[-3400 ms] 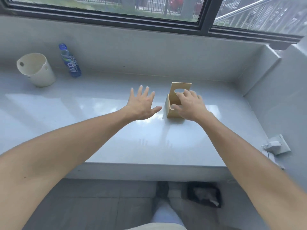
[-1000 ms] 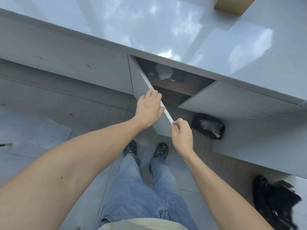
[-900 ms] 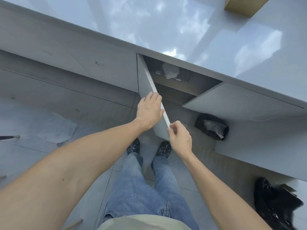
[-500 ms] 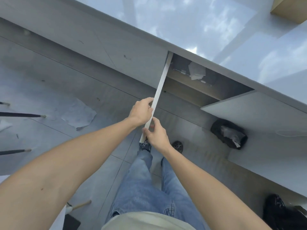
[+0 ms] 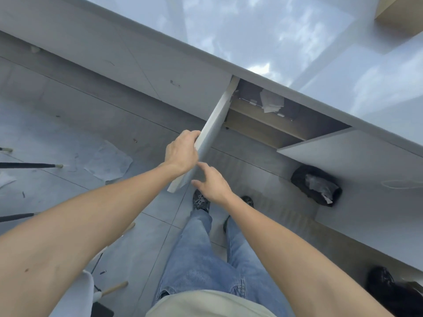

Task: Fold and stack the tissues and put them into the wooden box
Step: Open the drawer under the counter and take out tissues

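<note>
Under the glossy countertop [image 5: 263,30] a white cabinet door [image 5: 212,131] stands swung out toward me. My left hand [image 5: 182,152] grips its top edge from the left. My right hand [image 5: 211,184] hovers just right of the door's near end, fingers loosely spread, holding nothing. Inside the open cabinet a white tissue pack [image 5: 271,101] sits on a shelf at the back. A corner of the wooden box [image 5: 402,12] shows on the countertop at the top right.
A second cabinet door [image 5: 343,152] is open to the right. A black bag [image 5: 317,185] lies on the floor below it, another dark bag [image 5: 393,291] at the bottom right. Paper scraps [image 5: 108,162] and thin black poles [image 5: 27,165] lie on the floor to the left.
The view dropped from the countertop to the cabinet below. Both hands pulled the left door wide open; my right hand has now come off its edge.
</note>
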